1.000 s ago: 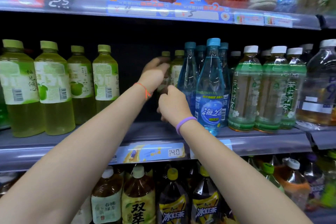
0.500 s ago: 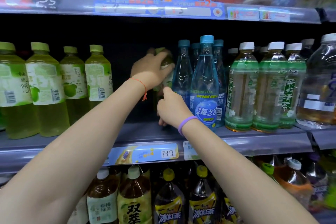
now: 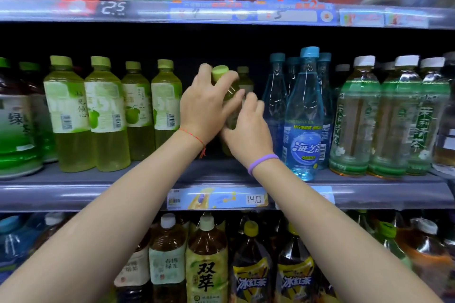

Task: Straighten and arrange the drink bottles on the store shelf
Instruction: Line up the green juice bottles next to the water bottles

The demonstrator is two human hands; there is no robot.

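The person's left hand [image 3: 204, 108] is gripping a yellow-green bottle [image 3: 227, 96] on the middle shelf [image 3: 98, 189], its fingers [image 3: 225, 82] curling round the neck and shoulder just under the lime cap [image 3: 219, 72], thumb reaching up behind the cap. The bottle is tilting, its cap leaning toward the left hand. The right hand [image 3: 248, 135] is pressing against the bottle's lower body, fingers [image 3: 253, 103] loosely spread and only slightly bent along its side; whether they are closing round it cannot be told, since the hand is hiding the contact. A red string is circling the left wrist and a purple band [image 3: 262, 162] the right.

Just past the right fingertips, blue water bottles [image 3: 305, 115] are standing upright, with green-labelled tea bottles [image 3: 354, 115] beyond them. To the outer side of the left fingers, a row of pale green drinks [image 3: 108, 110] is standing upright, apart from the held bottle. Another bottle with a dull green cap [image 3: 243, 70] is sitting behind the fingers, partly hidden.
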